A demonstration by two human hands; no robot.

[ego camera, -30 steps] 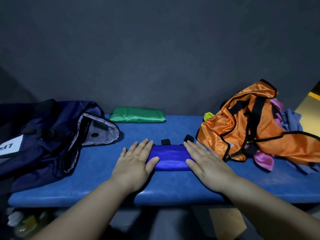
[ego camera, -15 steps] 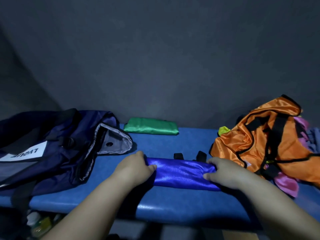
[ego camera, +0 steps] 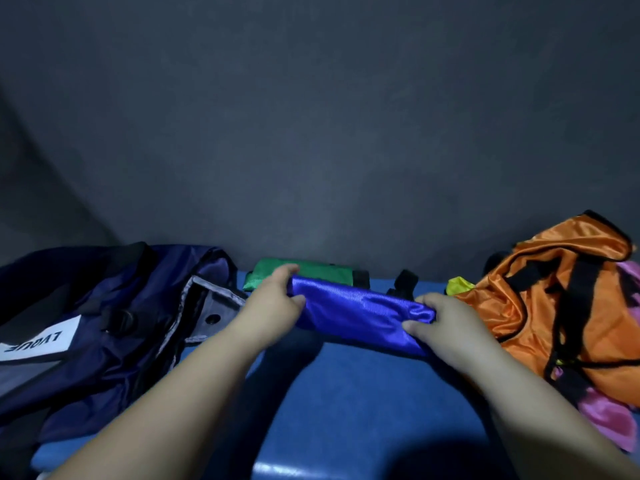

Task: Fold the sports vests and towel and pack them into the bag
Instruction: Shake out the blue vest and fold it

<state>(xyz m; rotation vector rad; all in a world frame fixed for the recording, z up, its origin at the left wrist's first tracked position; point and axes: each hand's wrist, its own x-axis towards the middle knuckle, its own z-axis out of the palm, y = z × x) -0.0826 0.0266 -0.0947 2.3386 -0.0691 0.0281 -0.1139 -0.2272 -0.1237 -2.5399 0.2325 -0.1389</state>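
Observation:
A folded shiny blue vest point(ego camera: 356, 313) is held above the blue bench point(ego camera: 363, 403). My left hand point(ego camera: 273, 303) grips its left end and my right hand point(ego camera: 446, 327) grips its right end. Black straps point(ego camera: 403, 282) stick out behind it. Just behind, against the wall, lies a folded green vest point(ego camera: 322, 270), partly hidden by my left hand and the blue vest. A dark navy bag point(ego camera: 104, 327) with a grey-lined open flap lies at the left. An unfolded orange vest point(ego camera: 561, 299) with black trim is heaped at the right.
Pink cloth point(ego camera: 609, 414) pokes out under the orange vest, and a yellow-green scrap point(ego camera: 459, 285) shows at its left edge. A dark grey wall point(ego camera: 311, 133) stands right behind the bench. The bag carries a white label point(ego camera: 34, 342).
Both hands went from lying flat on the folded blue vest to gripping its ends, then lifted it off the bench and moved it back toward the green vest.

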